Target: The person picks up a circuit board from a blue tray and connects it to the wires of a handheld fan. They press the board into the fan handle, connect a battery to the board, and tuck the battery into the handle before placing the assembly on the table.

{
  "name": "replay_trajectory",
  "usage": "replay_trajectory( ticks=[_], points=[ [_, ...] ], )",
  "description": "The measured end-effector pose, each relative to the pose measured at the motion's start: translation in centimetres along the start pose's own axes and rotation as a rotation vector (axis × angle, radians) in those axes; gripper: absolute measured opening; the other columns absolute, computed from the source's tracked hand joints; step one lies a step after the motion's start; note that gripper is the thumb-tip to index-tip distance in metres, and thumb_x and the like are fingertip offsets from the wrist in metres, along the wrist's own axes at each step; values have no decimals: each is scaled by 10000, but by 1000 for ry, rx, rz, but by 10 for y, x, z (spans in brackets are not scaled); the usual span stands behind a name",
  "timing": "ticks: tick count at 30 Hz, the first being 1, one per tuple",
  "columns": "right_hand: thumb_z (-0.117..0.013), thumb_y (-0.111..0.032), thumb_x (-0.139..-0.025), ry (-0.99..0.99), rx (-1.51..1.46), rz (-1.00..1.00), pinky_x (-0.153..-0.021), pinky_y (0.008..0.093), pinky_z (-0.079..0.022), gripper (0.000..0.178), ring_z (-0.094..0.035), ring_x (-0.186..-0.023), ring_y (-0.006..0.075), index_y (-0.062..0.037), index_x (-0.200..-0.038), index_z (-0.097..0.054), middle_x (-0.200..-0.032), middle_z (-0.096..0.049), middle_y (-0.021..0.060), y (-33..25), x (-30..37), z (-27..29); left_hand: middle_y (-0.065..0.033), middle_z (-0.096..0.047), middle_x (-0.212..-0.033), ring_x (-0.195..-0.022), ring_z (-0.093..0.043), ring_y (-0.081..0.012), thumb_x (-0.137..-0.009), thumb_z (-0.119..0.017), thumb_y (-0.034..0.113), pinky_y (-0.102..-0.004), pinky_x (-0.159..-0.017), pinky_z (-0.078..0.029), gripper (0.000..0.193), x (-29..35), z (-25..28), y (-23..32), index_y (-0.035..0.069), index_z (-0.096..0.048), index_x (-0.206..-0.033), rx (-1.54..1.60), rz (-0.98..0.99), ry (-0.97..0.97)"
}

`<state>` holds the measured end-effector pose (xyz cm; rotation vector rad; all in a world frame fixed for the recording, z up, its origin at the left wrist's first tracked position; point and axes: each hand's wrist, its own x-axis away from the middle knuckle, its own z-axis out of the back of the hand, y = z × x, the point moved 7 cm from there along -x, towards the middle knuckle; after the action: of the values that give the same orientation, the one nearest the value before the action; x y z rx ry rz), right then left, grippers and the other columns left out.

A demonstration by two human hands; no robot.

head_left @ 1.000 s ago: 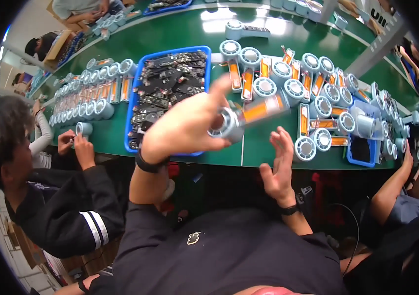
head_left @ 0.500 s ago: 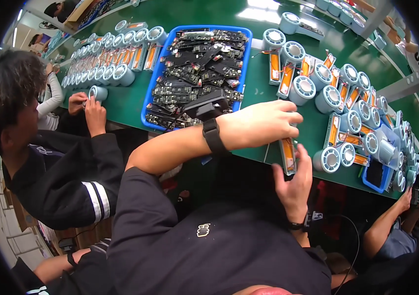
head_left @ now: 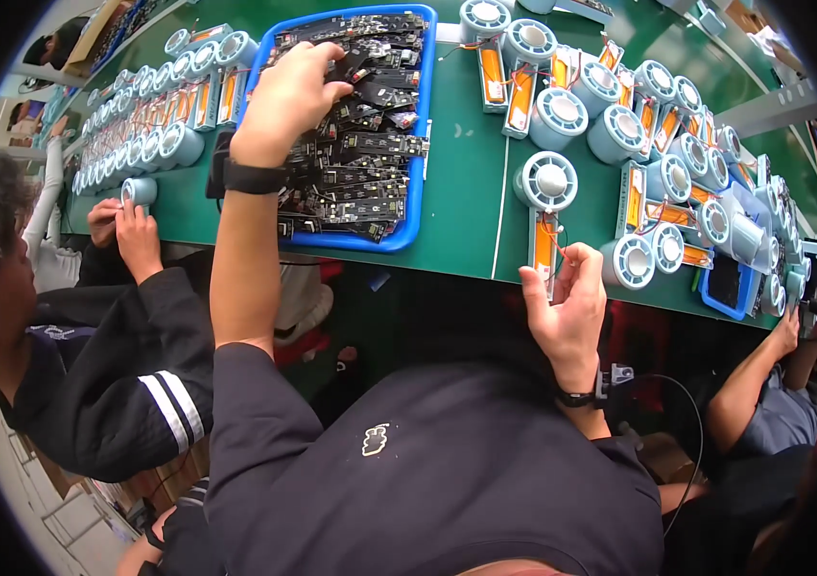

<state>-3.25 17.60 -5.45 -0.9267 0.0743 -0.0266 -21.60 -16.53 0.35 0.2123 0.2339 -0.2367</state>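
Over the blue tray (head_left: 415, 173) of black circuit boards (head_left: 355, 173), my left hand (head_left: 288, 96) reaches down with its fingers spread and nothing seen in them. The fingertips are close to the boards at the far part of the tray; whether they touch is hard to tell. At the table's near edge lies a light blue handheld fan (head_left: 549, 180), its round head pointing away from me. Its open handle shows an orange battery and thin wires. My right hand (head_left: 567, 312) holds the handle's near end, thumb on the left, curled fingers on the right.
Several similar fan units (head_left: 634, 259) crowd the green table (head_left: 466, 211) to the right, beside a small blue bin (head_left: 727, 290). More fans (head_left: 178, 146) stand in rows at the left, where a co-worker's hands (head_left: 130, 226) handle a blue part (head_left: 139, 190). A metal post (head_left: 768, 108) rises at far right.
My left hand has moved left from the fan to above the tray, uncovering the fan's head. The right hand stays by the handle, its fingers more curled. The view has shifted a little.
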Motion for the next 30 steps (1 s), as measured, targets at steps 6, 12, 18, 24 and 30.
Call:
replay_trajectory(
  ticks=[6,12,18,24,30],
  points=[
    [-749,-135,-940,40,-241,44,-603,302,-490,301,-598,-676,147,15,-1134,-574,-801,-620,87,12,-1,5,-193,-682,-1040,-1003,-673,-374,-885,-599,109,-440,-897,-543,338,14,24,10,51,-688,-1206,99,-41,119],
    [-734,-18,-907,188,30,294,-618,313,-483,258,-592,-683,182,2,-1147,-642,-951,-636,112,-21,0,31,-136,-567,-862,-793,-579,-301,-844,-543,-49,-398,-746,-492,421,67,54,112,34,-670,-1237,404,-204,28],
    [-780,-12,-862,246,95,390,-580,252,-422,328,-496,-646,125,-32,-1176,-688,-1013,-629,67,-42,-15,26,-134,-610,-906,-824,-594,-304,-828,-720,-15,-387,-757,-503,371,120,10,182,42,-663,-1190,534,-161,-204],
    [-781,50,-835,199,20,471,-603,285,-497,247,-618,-720,186,-16,-1067,-728,-986,-662,108,-48,-22,7,-127,-660,-991,-813,-639,-243,-848,-775,29,-332,-769,-527,378,121,-30,187,44,-646,-1204,776,72,-24],
    [-747,99,-841,149,30,649,-670,312,-557,208,-704,-793,246,13,-1030,-740,-946,-693,145,-53,-23,1,-52,-666,-1013,-861,-646,-135,-972,-694,56,-282,-781,-540,324,121,-51,182,22,-635,-1288,1317,172,117]
  ],
)
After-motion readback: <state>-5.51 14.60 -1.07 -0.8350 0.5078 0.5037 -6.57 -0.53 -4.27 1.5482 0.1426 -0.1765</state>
